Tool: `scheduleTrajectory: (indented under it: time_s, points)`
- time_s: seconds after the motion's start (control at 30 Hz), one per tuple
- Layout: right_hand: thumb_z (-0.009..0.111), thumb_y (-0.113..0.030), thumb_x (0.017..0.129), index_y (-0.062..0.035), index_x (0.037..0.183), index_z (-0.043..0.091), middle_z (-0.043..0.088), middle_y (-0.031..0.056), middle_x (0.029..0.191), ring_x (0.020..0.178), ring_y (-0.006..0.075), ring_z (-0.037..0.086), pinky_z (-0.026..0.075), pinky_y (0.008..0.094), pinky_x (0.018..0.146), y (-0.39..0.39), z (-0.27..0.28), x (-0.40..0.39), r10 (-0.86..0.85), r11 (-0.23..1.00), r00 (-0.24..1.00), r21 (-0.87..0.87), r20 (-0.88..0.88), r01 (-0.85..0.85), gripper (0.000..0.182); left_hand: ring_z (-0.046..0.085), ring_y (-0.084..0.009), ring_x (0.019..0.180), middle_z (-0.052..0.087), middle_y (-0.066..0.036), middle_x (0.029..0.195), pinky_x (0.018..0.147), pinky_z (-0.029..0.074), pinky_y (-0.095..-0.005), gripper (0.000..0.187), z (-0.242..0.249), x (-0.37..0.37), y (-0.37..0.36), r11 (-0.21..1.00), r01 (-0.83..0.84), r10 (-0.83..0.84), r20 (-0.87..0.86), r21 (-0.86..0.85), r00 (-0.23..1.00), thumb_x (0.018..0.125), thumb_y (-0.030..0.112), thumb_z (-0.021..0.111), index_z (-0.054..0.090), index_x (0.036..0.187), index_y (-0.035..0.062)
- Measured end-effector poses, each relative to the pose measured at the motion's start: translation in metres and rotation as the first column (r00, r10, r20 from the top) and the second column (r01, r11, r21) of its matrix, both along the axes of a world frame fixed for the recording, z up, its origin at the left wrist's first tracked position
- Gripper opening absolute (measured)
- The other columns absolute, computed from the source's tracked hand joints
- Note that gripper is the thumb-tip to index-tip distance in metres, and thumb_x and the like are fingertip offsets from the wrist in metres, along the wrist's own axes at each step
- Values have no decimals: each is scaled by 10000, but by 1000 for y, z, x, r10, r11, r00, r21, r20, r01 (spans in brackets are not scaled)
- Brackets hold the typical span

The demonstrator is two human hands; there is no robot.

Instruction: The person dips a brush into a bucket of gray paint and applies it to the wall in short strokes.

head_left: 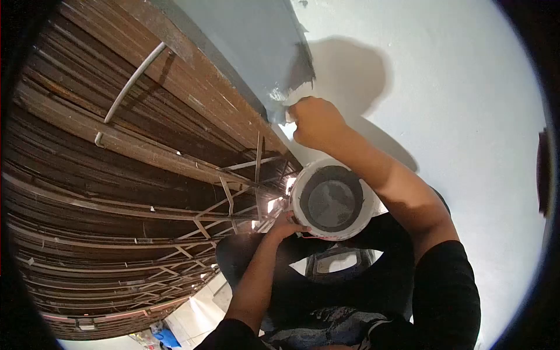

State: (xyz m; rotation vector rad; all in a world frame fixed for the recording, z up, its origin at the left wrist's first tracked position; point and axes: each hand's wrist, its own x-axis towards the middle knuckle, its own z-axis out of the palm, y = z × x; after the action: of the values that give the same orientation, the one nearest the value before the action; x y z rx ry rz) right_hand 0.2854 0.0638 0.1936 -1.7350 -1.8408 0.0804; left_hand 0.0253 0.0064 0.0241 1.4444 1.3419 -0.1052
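Bucket (368, 201) duty for the left hand (285, 226) here: it's got hold of the pale tub a bit below the middle of the frame, fingers curled over the near left side, with a thin red strip running along the rim beside them. Inside is some grey paste (331, 203), with a smoother round patch in the middle and a darker ring around it. Right hand (317, 121) is up near the top centre, clenched around a small flat tool (287, 115), mostly hidden by the fist so I can't tell exactly what kind. Its edge is at the lower tip of a grey coating (245, 44) that spreads up to the top of the frame, kinda ragged where it meets the white wall (461, 93), with a wet-looking shine just left of the fist. Head and arm shadows fall on that wall too. Whole left side is a brown folding metal gate (116, 175), with a curved metal bar (133, 81) at upper left. Black-clad legs (379, 239) flank the tub, a dark stool (340, 261) shows between them, and down at lower left there's pale floor (198, 309) plus something blue (167, 336).
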Motion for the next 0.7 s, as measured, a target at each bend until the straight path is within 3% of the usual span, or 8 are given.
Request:
scheduleTrajectory:
  time_s: [0.07, 0.17, 0.27, 0.37, 0.47, 0.57, 0.67, 0.7]
  points:
    - [620, -38, 703, -30, 851, 657, 650, 198, 808, 721, 342, 648, 498, 439, 648, -18, 27, 7, -31, 999, 983, 23, -182, 35, 153, 596, -230, 1095, 659, -127, 1136, 994, 414, -359, 723, 20, 6, -5, 999, -45, 45, -21, 19, 999, 511, 233, 934, 640, 1134, 16]
    - [624, -39, 740, -35, 876, 654, 630, 204, 722, 713, 352, 637, 497, 415, 655, -37, 76, 10, -13, 970, 919, 220, -393, 108, 139, 583, -239, 1114, 647, -132, 1159, 997, 416, -365, 767, -10, -7, 0, 1000, 0, 0, 50, -5, 999, 494, 253, 941, 631, 1158, 26]
    - [612, -96, 729, -42, 878, 657, 667, 157, 832, 770, 367, 639, 515, 423, 690, -26, 105, 2, -10, 880, 922, 435, -386, 192, 165, 564, -252, 1141, 626, -134, 1196, 1003, 415, -376, 837, 2, -5, -3, 998, 54, -54, -2, 19, 999, 488, 249, 945, 591, 1211, 19]
    - [606, -113, 768, -44, 878, 628, 650, 166, 863, 746, 369, 635, 511, 418, 663, 17, 107, -11, 60, 603, 966, 780, -252, 166, 133, 555, -253, 1153, 613, -133, 1213, 1007, 417, -379, 882, 5, -5, -8, 996, 12, -9, -37, 85, 999, 494, 240, 944, 550, 1250, 14]
    - [628, -88, 807, -55, 953, 633, 633, 173, 850, 752, 370, 610, 486, 428, 669, 30, 111, -28, 9, 729, 981, 673, -191, 125, 150, 549, -240, 1162, 599, -132, 1235, 1004, 422, -370, 878, -20, -13, -5, 996, -2, -2, 48, 89, 999, 498, 232, 942, 541, 1242, -6]
    - [589, -105, 833, -69, 970, 611, 620, 166, 827, 735, 380, 604, 483, 456, 656, 42, 91, -34, 11, 819, 991, 569, -133, 67, 143, 548, -233, 1166, 599, -138, 1231, 997, 427, -357, 875, -17, -14, -6, 998, 9, -10, 23, 61, 1000, 503, 229, 940, 532, 1234, -25]
    - [555, -98, 836, -70, 957, 599, 612, 162, 812, 719, 380, 606, 480, 474, 643, 35, 75, -40, -65, 869, 994, 484, -91, 102, 132, 561, -236, 1148, 613, -140, 1209, 993, 428, -352, 848, 34, -3, -11, 1000, 12, -12, 59, 5, 998, 500, 208, 937, 546, 1211, -39]
    - [554, -89, 829, -70, 955, 599, 614, 162, 810, 718, 380, 608, 480, 475, 641, 31, 65, -42, -73, 887, 994, 451, -86, 104, 135, 567, -236, 1138, 619, -138, 1199, 992, 427, -351, 831, 30, -4, -10, 1000, 0, 0, 59, -8, 998, 501, 212, 936, 559, 1200, -34]
